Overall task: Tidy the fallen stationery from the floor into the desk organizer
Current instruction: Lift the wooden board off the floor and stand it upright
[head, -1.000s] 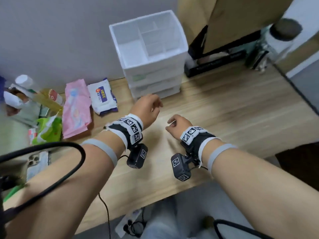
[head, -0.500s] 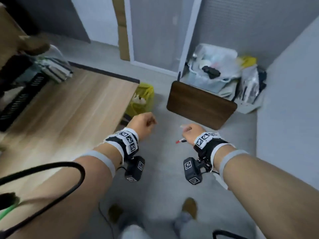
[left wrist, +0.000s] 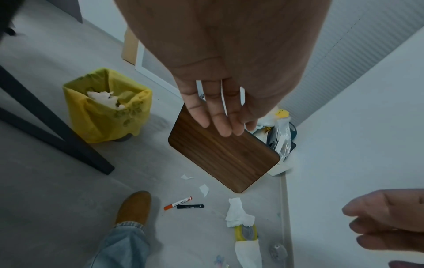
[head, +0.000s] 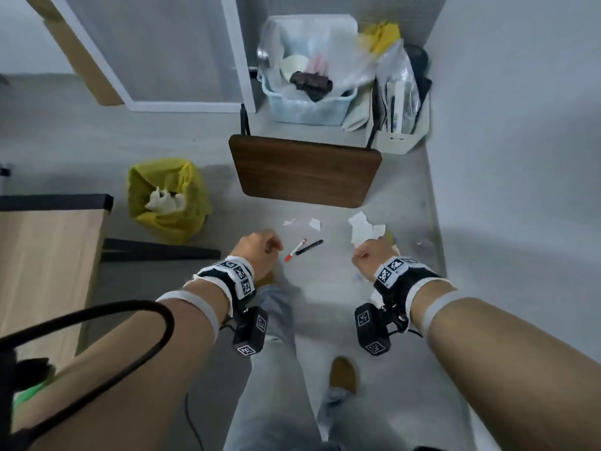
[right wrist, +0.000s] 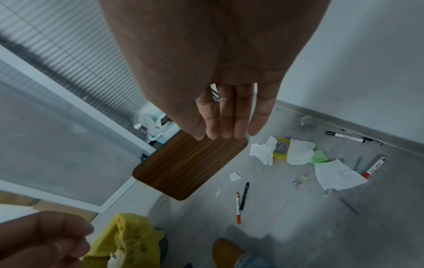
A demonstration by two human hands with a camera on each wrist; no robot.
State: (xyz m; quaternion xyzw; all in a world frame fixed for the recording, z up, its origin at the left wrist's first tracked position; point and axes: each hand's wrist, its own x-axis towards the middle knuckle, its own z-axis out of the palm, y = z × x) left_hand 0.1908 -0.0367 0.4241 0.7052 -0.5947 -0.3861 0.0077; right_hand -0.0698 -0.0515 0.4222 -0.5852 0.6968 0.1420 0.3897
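On the grey floor lie a white marker with an orange cap (head: 295,250) and, beside it, a black marker (head: 309,247). My left hand (head: 260,252) hangs above and just left of them; my right hand (head: 370,258) hangs to their right. Neither holds anything, and the fingers (left wrist: 218,116) (right wrist: 227,119) hang loosely straight. The right wrist view shows more stationery by the wall: a yellow tape roll (right wrist: 281,148), a black-and-white marker (right wrist: 345,136), a second orange-capped marker (right wrist: 374,167), green sticky notes (right wrist: 320,156) and a purple pen (right wrist: 345,201). The desk organizer is out of view.
White tissue scraps (head: 362,229) lie among the stationery. A dark wooden board (head: 304,172) stands ahead, with a yellow-lined bin (head: 167,198) to its left and a blue basket (head: 305,102) behind. The desk corner (head: 48,255) and its black foot bar (head: 156,252) are at left.
My view has swung from the desk and its white organizer round to the floor. Both hands stayed empty in front of me; the markers came into view.
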